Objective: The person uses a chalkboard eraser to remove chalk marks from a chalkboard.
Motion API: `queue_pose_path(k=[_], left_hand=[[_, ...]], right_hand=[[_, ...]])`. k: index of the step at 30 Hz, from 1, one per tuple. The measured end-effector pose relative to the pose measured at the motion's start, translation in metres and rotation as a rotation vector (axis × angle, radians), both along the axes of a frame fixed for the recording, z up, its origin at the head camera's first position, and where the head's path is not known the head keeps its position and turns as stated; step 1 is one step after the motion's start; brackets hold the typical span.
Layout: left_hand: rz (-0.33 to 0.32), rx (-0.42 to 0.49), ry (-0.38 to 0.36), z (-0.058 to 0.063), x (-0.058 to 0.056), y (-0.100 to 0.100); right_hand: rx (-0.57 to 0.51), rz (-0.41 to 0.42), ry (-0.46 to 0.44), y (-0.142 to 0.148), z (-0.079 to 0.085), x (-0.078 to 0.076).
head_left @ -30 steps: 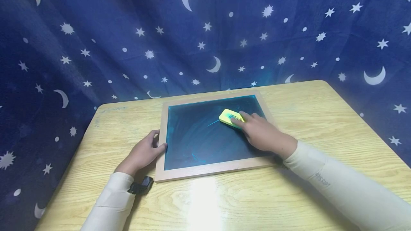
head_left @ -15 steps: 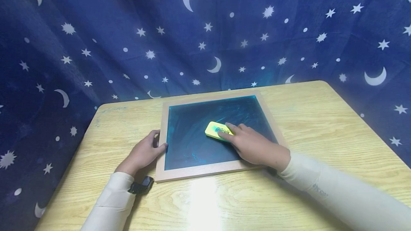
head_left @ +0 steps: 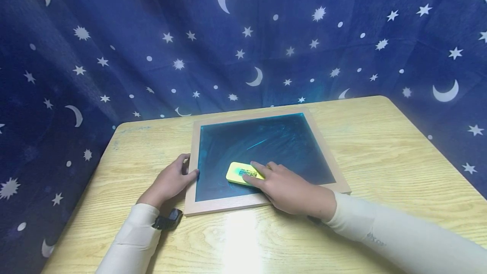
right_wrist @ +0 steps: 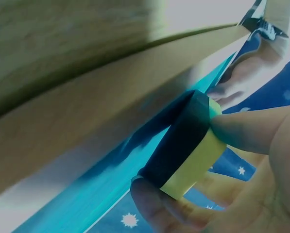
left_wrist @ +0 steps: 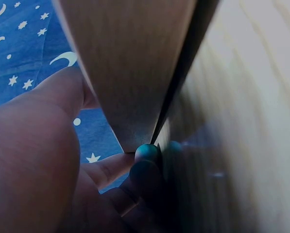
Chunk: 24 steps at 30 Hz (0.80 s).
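A wood-framed chalkboard (head_left: pixel 289 151) lies on the table, with faint chalk smears and a thin line on its dark surface. My right hand (head_left: pixel 293 189) grips a yellow board eraser (head_left: pixel 237 172) over the board's lower middle. In the right wrist view the eraser's dark felt side (right_wrist: pixel 179 141) faces the board, thumb on one edge and fingers on the other. At the board's left side, my left hand (head_left: pixel 171 181) holds the frame, thumb on top. In the left wrist view, its fingertips (left_wrist: pixel 147 153) reach the frame's lower edge (left_wrist: pixel 130 73) by the tabletop.
The wood-grain table (head_left: pixel 380 147) extends around the board, with faint blue smudges at its back left. A dark blue cloth (head_left: pixel 190 33) with moons and stars hangs behind and at the sides. A black band (head_left: pixel 167 220) is on the left wrist.
My right hand has swept the eraser from the board's upper right down and left to its lower middle, uncovering the thin chalk line. The left hand and the board stay in place.
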<state>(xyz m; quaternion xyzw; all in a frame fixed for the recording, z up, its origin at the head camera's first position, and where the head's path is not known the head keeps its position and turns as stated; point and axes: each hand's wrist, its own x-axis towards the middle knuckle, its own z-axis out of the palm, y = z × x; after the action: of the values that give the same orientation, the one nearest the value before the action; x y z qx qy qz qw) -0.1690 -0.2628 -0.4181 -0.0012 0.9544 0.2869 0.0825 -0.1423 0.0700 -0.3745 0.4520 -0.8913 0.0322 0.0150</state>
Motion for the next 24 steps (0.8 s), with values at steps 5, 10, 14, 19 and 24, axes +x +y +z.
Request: queue_pose_path(k=[5,10,14,19,24], left_hand=[[-0.004,0.003,0.000,0.000,0.000,0.000],[0.001,0.002,-0.002,0.001,0.000,0.001],[0.003,-0.005,-0.001,0.002,0.000,0.001],[0.000,-0.003,0.002,0.002,0.001,0.002],[-0.002,0.001,0.003,0.001,0.000,0.001]], right_hand=[[-0.016,0.009,-0.002,-0.003,-0.001,0.002],[-0.017,0.014,0.011,-0.002,-0.001,0.000],[-0.019,0.015,0.002,-0.002,-0.001,-0.002],[-0.034,-0.005,-0.017,-0.001,0.001,-0.005],[-0.026,-0.047,-0.020,0.004,0.000,-0.013]])
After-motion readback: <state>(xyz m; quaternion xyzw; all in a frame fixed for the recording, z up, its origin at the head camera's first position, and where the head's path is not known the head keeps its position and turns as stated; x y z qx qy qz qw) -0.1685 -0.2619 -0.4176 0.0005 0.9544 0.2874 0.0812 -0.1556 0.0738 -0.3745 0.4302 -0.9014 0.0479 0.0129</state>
